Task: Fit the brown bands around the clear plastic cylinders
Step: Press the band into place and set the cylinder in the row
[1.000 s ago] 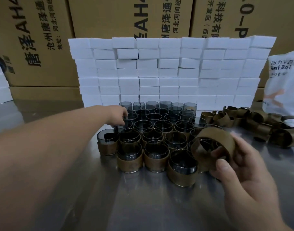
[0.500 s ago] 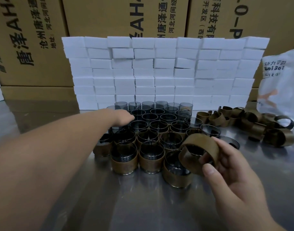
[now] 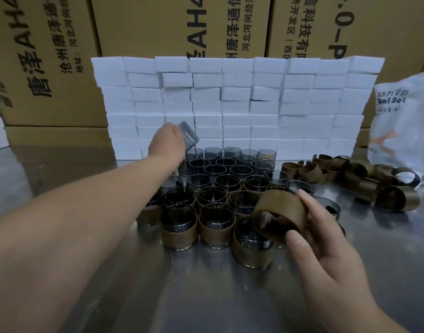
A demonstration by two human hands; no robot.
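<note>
Brown band (image 3: 278, 216) clamped in right grip (image 3: 326, 248) above front row; left grip (image 3: 166, 143) clamped on clear cylinder (image 3: 189, 137), raised at back. Banded cylinders (image 3: 217, 230) in front, bare cylinders (image 3: 230, 164) behind, loose bands (image 3: 362, 179) piled right: maybe a third done. Steel counter (image 3: 206, 296), white foam blocks (image 3: 230, 104), cardboard boxes (image 3: 146, 25) behind.

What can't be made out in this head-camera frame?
1. Head view: the clear plastic cylinder held aloft is motion-blurred, so its rim detail is lost.
2. Fingertips of the left hand hide behind its own back.
3. The brown cardboard boxes are cut by the top edge.
4. The white printed plastic bag is cut by the right edge.
</note>
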